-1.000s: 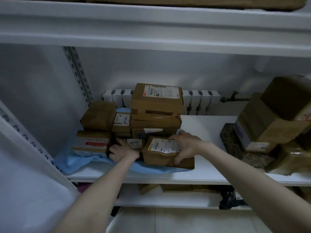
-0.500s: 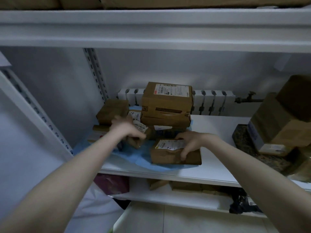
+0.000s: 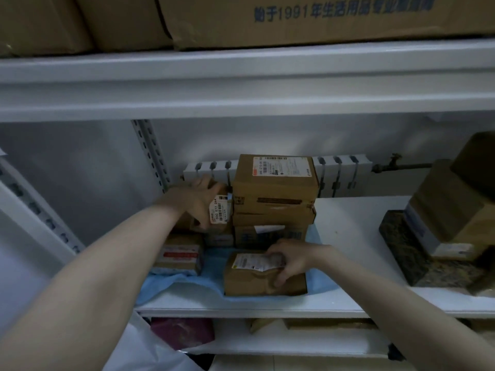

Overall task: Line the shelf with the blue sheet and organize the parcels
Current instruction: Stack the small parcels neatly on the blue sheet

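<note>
A blue sheet (image 3: 174,283) covers the left part of the white shelf (image 3: 348,301). Several brown parcels stand on it. My left hand (image 3: 197,200) grips a small labelled parcel (image 3: 221,214) and holds it raised at the back left, beside the tall stack of boxes (image 3: 273,194). My right hand (image 3: 290,259) rests on a flat brown parcel (image 3: 257,277) near the shelf's front edge, with the fingers curled over its right end. A parcel with a red-striped label (image 3: 179,254) lies at the left front.
A dark speckled box (image 3: 409,255) and large taped cartons (image 3: 450,210) fill the shelf's right side. Big cardboard boxes (image 3: 294,17) sit on the shelf above. A perforated upright (image 3: 150,153) stands at the back left. A radiator (image 3: 340,175) runs behind the stack.
My left hand has lifted the small labelled parcel from the sheet up to the back left. My right hand stays on the flat front parcel. The view has tilted upward.
</note>
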### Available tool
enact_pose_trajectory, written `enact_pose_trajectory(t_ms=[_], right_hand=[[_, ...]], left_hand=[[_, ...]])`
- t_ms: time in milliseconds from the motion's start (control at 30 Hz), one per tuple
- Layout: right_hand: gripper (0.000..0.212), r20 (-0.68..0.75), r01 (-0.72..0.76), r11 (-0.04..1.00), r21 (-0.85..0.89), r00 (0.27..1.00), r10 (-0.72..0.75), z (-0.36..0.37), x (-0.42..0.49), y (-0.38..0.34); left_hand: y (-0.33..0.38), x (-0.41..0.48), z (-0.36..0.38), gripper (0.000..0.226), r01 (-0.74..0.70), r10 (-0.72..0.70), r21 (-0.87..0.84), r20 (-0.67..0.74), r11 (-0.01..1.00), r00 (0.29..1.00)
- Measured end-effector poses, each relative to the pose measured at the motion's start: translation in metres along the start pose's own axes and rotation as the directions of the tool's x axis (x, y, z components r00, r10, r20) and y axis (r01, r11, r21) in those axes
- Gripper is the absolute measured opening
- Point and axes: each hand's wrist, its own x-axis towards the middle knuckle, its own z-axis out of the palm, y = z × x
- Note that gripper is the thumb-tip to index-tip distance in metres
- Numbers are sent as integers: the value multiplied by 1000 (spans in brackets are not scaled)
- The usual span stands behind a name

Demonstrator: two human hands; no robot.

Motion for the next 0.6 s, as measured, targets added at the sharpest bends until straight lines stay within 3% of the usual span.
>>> enact_pose_trajectory(t_ms=[400,600], right_hand=[[77,19,-74,996,52,997,73,-4,13,-4],[77,17,-93,995,40,996,92,-2,14,-7]], left_hand=[[-16,40,-3,123,-128,142,-174,66,976,988],[-19,46,9,114,-178,186,-198,19,964,982]])
